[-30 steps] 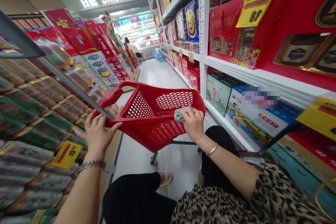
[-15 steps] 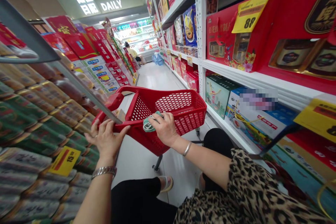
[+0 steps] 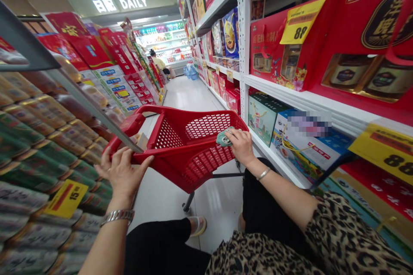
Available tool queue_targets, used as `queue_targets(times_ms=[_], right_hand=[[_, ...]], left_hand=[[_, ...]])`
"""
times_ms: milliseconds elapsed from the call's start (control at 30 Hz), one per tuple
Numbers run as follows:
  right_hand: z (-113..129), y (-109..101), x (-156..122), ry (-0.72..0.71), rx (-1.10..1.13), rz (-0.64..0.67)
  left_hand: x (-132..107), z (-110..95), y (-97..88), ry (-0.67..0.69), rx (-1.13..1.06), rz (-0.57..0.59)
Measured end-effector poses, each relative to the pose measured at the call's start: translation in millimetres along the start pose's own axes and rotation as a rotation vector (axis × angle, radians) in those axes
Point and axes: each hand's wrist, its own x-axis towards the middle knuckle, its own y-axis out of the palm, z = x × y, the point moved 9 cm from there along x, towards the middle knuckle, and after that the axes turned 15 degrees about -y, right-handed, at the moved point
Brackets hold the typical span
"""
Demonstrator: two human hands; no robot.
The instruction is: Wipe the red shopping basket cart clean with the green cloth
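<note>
A red plastic shopping cart (image 3: 169, 171) with perforated walls stands in front of me. My left hand (image 3: 120, 175) is closed over the red rim at the cart's left end, its thumb stretched along the rim. My right hand (image 3: 241, 147) pinches a bunched green and white cloth (image 3: 222, 138) and presses it on the cart's near top rim, close to the right corner. The palm side of that hand is hidden. A grey pole (image 3: 97, 111) slants down to the cart beside my left hand.
Stacked canned drinks (image 3: 29, 154) with a yellow price tag (image 3: 66, 198) rise close on the left. White shelves (image 3: 274, 86) with red gift boxes (image 3: 293, 58) line the right. Another person (image 3: 158, 63) is far down the aisle, near blue bundles (image 3: 191, 71).
My right hand has slid the cloth to the right along the cart's near rim, from mid-rim towards the right corner. My left hand stays on the cart. The view has shifted slightly.
</note>
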Motion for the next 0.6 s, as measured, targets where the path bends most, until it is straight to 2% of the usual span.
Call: queue_targets(times_ms=[133, 400, 500, 600], right_hand=[[-38, -3, -20, 0.093, -0.050, -0.041], [-113, 0, -55, 0.393, -0.084, -0.118], [-116, -2, -59, 0.452, -0.061, -0.179], [-94, -1, -52, 0.415, -0.055, -0.179]], left_hand=[[-1, 0, 0.2, -0.008, 0.014, -0.014], [-6, -3, -2.0, 0.016, -0.007, -0.055], [-7, -4, -2.0, 0.009, 0.001, -0.052], [-6, -5, -1.9, 0.003, 0.004, -0.050]])
